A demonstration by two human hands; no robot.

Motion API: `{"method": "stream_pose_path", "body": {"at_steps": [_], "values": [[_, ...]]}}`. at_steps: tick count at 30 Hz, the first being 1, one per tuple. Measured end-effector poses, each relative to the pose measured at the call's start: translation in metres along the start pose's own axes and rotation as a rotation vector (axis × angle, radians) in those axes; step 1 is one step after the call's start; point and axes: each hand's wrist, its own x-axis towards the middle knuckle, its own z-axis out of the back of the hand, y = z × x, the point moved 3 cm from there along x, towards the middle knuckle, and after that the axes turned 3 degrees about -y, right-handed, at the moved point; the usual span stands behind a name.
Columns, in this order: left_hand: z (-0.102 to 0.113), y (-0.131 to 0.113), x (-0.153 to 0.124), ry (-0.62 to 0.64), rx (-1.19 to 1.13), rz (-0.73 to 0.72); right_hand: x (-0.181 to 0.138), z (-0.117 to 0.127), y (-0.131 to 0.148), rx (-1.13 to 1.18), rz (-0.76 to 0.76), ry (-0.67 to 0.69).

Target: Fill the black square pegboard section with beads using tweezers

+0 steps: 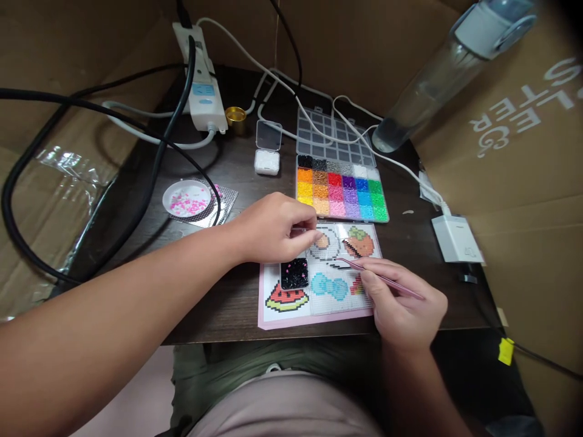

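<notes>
My right hand (405,306) grips a pair of pink tweezers (394,282) like a pen, their tips over a clear pegboard (364,303). The pegboard lies on a pattern sheet with pixel pictures: an egg, an orange fruit, a blue bow and a watermelon slice (288,298). Short dark rows show near the tweezer tips. My left hand (277,227) rests at the pegboard's upper left with fingers curled and thumb and forefinger close together; what they hold, if anything, is hidden. Just below it stands a small clear box of black beads (294,273) with a few pink ones.
Behind the sheet lies an open bead case (341,188) with many colours. A small box of white beads (266,162), a white dish of pink beads (186,199) and a gold cup (235,120) stand leftward. Cables, a power strip (204,97), a bottle (423,91) and a charger (455,237) surround them.
</notes>
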Motion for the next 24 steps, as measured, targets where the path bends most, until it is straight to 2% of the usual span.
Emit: {"method": "stream_pose_path", "body": {"at_steps": [12, 24], "values": [[0.0003, -0.0006, -0.0009, 0.007, 0.004, 0.011, -0.0013, -0.0028, 0.0008, -0.018, 0.002, 0.077], [0.0003, -0.0008, -0.0002, 0.010, 0.008, 0.012, -0.0014, -0.0043, 0.0006, -0.021, 0.024, 0.097]]}}
